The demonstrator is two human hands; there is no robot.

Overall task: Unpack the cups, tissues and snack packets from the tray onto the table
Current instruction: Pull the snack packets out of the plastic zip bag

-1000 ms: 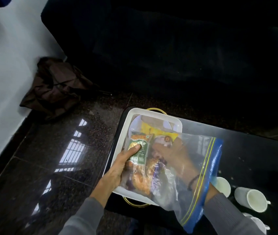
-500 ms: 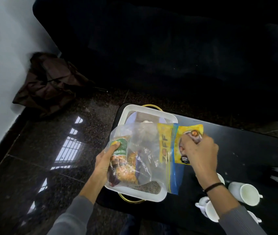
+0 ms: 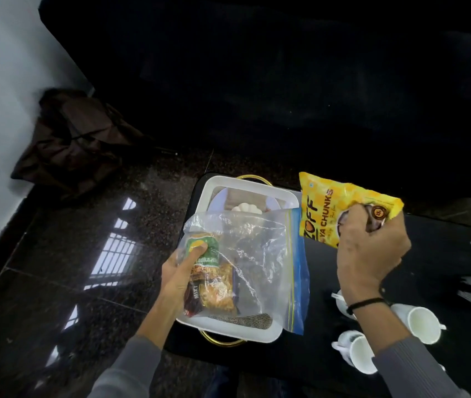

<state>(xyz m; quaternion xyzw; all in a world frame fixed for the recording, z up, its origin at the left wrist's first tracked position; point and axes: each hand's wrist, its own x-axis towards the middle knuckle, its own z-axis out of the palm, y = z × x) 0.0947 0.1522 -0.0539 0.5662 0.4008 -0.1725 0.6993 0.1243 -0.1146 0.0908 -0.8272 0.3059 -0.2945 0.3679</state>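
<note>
Yellow snack packet point(image 3: 332, 214) in right hand point(image 3: 369, 254)

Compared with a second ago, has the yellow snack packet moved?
Yes. The yellow packet left the zip bag over the white tray, rightward, gripped by the right hand.

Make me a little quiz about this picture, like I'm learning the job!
1. True or false: the right hand holds a yellow packet.
2. Fill the gap: the left hand grips a clear ___ of snacks over the tray.
3. Where do the cups stand? A in the tray, B on the table, C on the floor.
Key: 1 true; 2 bag; 3 B.
</note>
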